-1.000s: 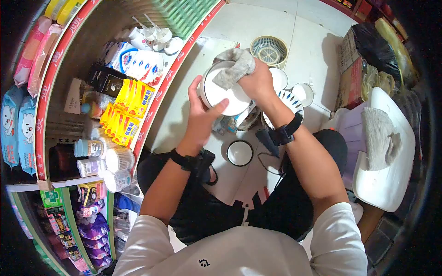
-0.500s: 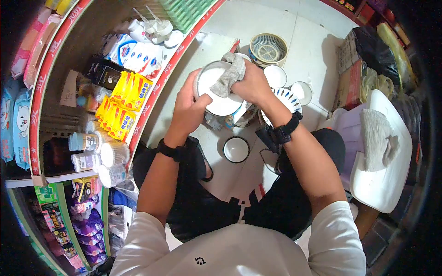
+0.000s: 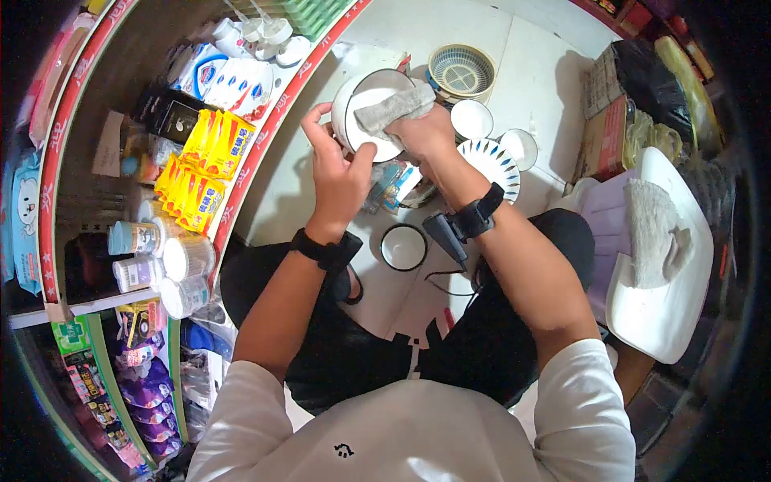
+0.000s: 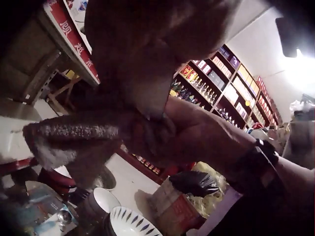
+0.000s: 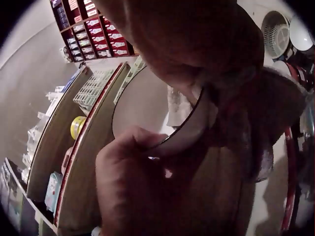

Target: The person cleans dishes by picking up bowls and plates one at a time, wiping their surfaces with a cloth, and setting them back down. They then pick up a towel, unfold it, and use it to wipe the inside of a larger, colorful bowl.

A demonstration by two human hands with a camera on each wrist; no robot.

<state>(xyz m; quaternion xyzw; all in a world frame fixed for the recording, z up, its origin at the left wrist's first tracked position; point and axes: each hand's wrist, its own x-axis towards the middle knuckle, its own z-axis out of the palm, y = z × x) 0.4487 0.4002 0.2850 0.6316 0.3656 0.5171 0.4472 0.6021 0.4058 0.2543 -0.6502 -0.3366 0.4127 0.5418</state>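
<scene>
In the head view my left hand (image 3: 341,177) holds a white bowl (image 3: 376,147) with a thin dark rim, thumb over the near edge. The bowl is tilted, its mouth facing up toward me. A grey cloth (image 3: 392,110) is bunched in my right hand (image 3: 427,135) and lies against the inside of the bowl. From the right wrist, the left thumb (image 5: 135,140) shows hooked over the bowl's rim, with part of the cloth (image 5: 178,105) inside. The left wrist view is dark; there the cloth (image 4: 74,135) hangs from the right hand.
On the floor stand a dark-rimmed bowl (image 3: 403,247), a leaf-patterned plate (image 3: 491,165), white bowls (image 3: 471,120) and a round strainer basket (image 3: 462,71). Stocked shelves (image 3: 241,173) line the left. To the right, a second grey cloth (image 3: 654,229) hangs over a white tub (image 3: 683,297).
The cloth has shifted about inside the bowl with my right hand. My left hand has changed its hold, its fingers now spread further along the bowl's left side. The head view has shifted slightly.
</scene>
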